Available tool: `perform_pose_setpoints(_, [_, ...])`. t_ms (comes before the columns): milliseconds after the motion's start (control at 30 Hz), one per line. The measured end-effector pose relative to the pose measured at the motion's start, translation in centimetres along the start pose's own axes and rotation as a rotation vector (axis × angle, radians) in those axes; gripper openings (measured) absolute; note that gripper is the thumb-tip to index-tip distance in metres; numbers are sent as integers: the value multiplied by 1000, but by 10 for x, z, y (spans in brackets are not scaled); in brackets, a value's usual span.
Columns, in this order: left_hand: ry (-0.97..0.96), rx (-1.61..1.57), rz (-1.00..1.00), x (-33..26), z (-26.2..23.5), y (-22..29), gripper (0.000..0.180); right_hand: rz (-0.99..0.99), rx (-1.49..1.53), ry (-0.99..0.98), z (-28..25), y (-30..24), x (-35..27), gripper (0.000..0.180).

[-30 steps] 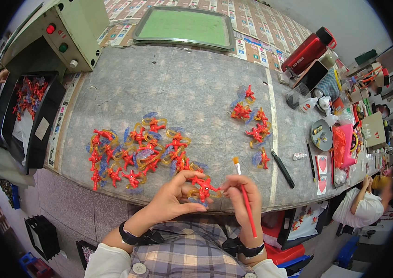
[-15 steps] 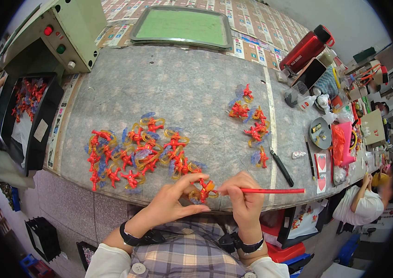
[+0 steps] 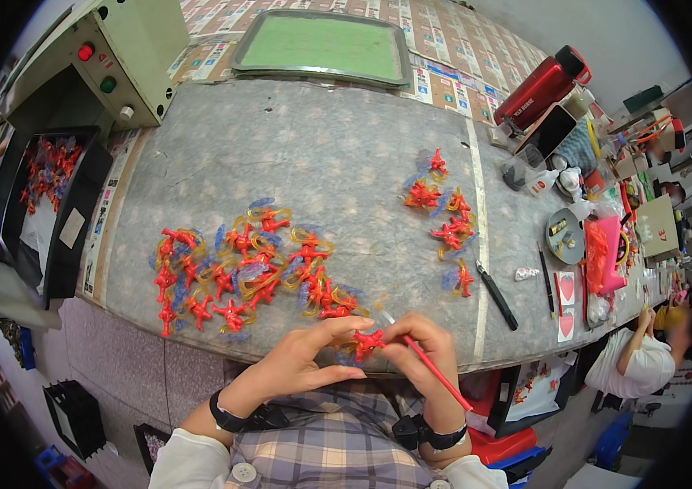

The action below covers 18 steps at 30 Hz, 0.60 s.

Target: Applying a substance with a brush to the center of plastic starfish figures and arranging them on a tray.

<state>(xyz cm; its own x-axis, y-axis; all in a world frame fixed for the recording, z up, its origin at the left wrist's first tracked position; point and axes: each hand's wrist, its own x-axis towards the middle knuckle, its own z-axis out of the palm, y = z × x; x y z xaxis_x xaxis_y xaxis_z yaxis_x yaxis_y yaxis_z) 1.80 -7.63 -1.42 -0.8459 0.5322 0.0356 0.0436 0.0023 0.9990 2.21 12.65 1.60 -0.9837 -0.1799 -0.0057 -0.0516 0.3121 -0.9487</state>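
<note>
Near the table's front edge, my left hand [image 3: 305, 359] pinches a small red plastic figure [image 3: 368, 343] with blue translucent parts between thumb and index finger. My right hand [image 3: 423, 354] is closed around a thin paintbrush [image 3: 444, 379] with a red handle, its fingers also touching the figure's right side. The brush slants, with its pale tip up and left beyond the figure. Left of my hands lies a pile of similar red figures [image 3: 232, 314] with yellow and blue see-through rings or wings. A smaller group of figures [image 3: 450, 235] sits to the right.
A black-handled craft knife [image 3: 497, 300] lies right of the small group. Farther right are a grey dish [image 3: 562, 248], a red flask [image 3: 535, 91] and assorted clutter. A green-lined tray [image 3: 321, 49] stands at the back. At left, a machine [image 3: 130, 61] stands above a black bin [image 3: 77, 232].
The brush has swung from nearly level, pointing right, to a slant with its handle end down toward my right wrist. The figure has turned in my fingers, and my right hand has moved closer to it.
</note>
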Motion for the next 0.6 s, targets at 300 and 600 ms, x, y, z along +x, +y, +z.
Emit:
perform_pose_setpoints(300, [11, -49, 53, 3, 2, -10, 72, -198, -187, 39, 7, 1, -3, 19])
perform_pose_setpoints(600, [45, -188, -42, 7, 5, -6, 84, -504, -527, 187, 18, 2, -7, 30])
